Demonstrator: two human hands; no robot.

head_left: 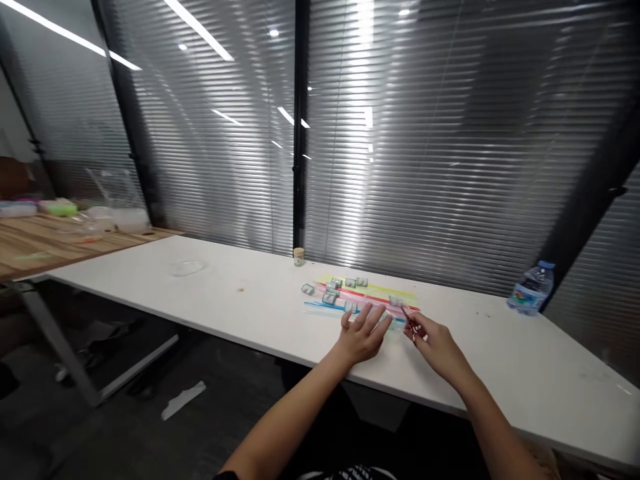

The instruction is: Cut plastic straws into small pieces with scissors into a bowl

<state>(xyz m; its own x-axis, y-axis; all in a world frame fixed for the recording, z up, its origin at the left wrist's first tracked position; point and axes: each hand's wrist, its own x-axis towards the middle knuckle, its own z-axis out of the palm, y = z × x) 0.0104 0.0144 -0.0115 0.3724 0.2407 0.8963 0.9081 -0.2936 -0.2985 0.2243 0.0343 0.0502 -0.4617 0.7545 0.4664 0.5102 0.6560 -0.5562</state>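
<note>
Head view: two hands work over coloured strips (367, 297) on a white bench (240, 300).
Left hand (364, 333) rests spread and released; right hand (436, 343) pinches a thin tool (406, 315), which could slip and scatter the small clips (330, 291).

A plastic water bottle (531, 288) lies near the far edge of the white surface (225, 300), well off to the right of the grips. A small cork-topped jar (299, 257) stands beyond them, by the dark window post (300, 127). Far to their left, a wooden table (45, 243) carries clear plastic containers (120, 200). Closed blinds (450, 147) reflect ceiling lights.
</note>
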